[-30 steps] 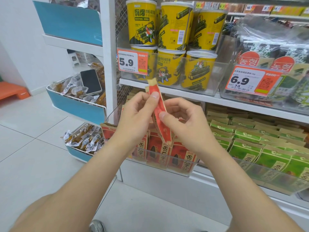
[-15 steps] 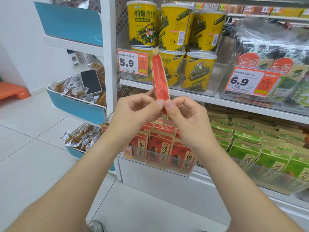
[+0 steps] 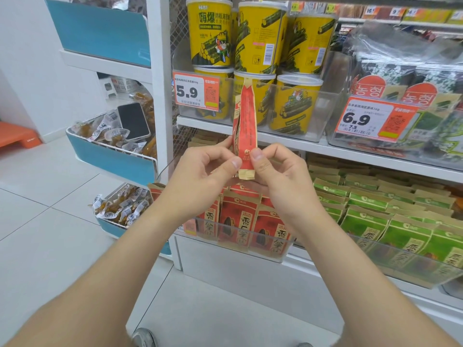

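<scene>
Both my hands are gripping one red packet [image 3: 245, 121] at frame centre. My left hand [image 3: 200, 171] pinches its lower left edge, thumb in front and fingers curled behind. My right hand [image 3: 283, 176] pinches the lower right edge the same way. The thumbs sit close together on the packet face.

The packet stands upright and looks narrow, turned almost edge-on. Its tan bottom seal pokes out just under my thumbs, and its top end rises in front of the yellow tubs [image 3: 210, 33]. It hangs in the air and touches only my hands, apart from the shelf [image 3: 350, 151].

Straight below my hands are matching red packs [image 3: 238, 221], upright in a clear bin [image 3: 285, 249]. To their right, green packs [image 3: 370, 221] fill the lower right of the frame.

The tubs are stacked two high on the shelf above, with a 5.9 tag [image 3: 195, 92] to the left of the packet. In the upper right are seaweed packs [image 3: 400, 78] with a 6.9 tag [image 3: 373, 120].

At mid left, a blue bin [image 3: 112, 159] holds wrapped snacks [image 3: 110, 134] with a phone [image 3: 132, 121] lying on top. A lower bin [image 3: 107, 224] holds more of the snacks. An orange stool [image 3: 15, 136] sits at the far left edge and a shoe [image 3: 144, 338] at the bottom edge.

In the way: my hands and wrists cover the back rows of the red packs, and the packet covers part of a lower tub.
</scene>
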`<state>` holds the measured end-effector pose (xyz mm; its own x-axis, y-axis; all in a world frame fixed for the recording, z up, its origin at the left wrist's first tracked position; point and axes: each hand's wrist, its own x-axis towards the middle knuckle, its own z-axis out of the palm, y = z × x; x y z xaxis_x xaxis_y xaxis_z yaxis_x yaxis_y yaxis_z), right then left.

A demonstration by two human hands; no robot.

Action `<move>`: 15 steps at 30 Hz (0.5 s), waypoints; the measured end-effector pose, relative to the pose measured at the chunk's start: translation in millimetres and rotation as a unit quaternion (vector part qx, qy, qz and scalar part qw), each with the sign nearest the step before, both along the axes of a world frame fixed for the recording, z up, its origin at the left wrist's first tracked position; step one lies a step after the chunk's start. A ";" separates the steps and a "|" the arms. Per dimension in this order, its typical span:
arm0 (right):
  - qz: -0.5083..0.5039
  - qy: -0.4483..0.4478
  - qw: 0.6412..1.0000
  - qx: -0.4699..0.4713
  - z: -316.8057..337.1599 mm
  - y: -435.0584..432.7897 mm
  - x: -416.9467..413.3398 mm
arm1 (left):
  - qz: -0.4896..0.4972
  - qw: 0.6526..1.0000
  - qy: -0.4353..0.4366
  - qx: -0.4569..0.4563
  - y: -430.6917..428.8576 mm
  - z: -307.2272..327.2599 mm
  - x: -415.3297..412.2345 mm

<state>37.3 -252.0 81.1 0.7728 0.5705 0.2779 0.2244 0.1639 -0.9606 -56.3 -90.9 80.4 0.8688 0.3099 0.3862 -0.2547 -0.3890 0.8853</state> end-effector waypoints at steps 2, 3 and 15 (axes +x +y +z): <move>-0.030 -0.061 0.998 -0.013 -2.0 0.3 2.3 | 0.002 1.000 -0.001 -0.001 -0.5 -0.7 0.5; -0.045 -0.094 0.994 -0.022 -2.7 0.1 3.2 | 0.005 1.000 -0.006 -0.007 -1.1 -0.9 0.8; -0.082 -0.232 0.966 -0.076 -2.0 -6.1 1.4 | 0.037 0.998 -0.026 -0.054 -6.7 4.2 1.1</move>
<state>38.7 -258.1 79.1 0.6685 0.5121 0.5393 0.6478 -0.0449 -0.7605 -55.2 -97.6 84.6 0.8213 0.4152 0.3912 -0.2751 -0.3124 0.9092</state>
